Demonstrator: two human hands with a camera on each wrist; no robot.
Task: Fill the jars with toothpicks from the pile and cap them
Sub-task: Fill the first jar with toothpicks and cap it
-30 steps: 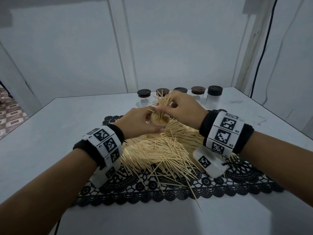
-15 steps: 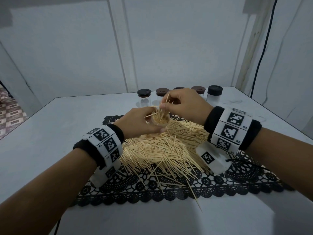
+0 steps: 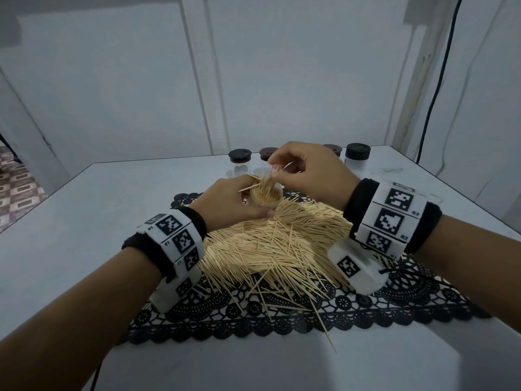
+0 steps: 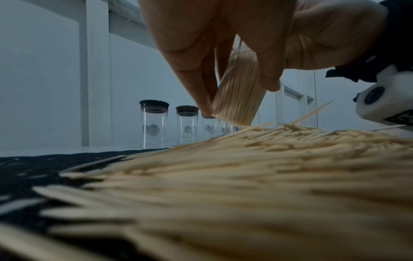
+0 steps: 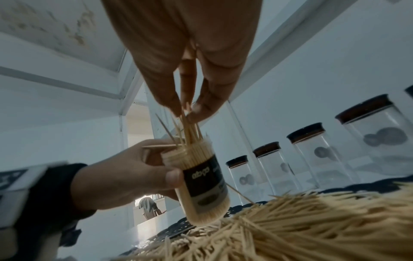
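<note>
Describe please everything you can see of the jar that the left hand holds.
The jar is a small clear cylinder with a dark label band, uncapped and packed nearly full of toothpicks. The left hand grips its side. It tilts, its base resting on the pile. The right hand pinches several toothpicks sticking out of its mouth.

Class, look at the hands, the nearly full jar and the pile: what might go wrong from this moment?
1. The clear plastic jar, tilted in the left hand, is packed full; the loose toothpicks under the right hand may spill back onto the toothpick pile.
2. Protruding sticks could block capping.
</note>
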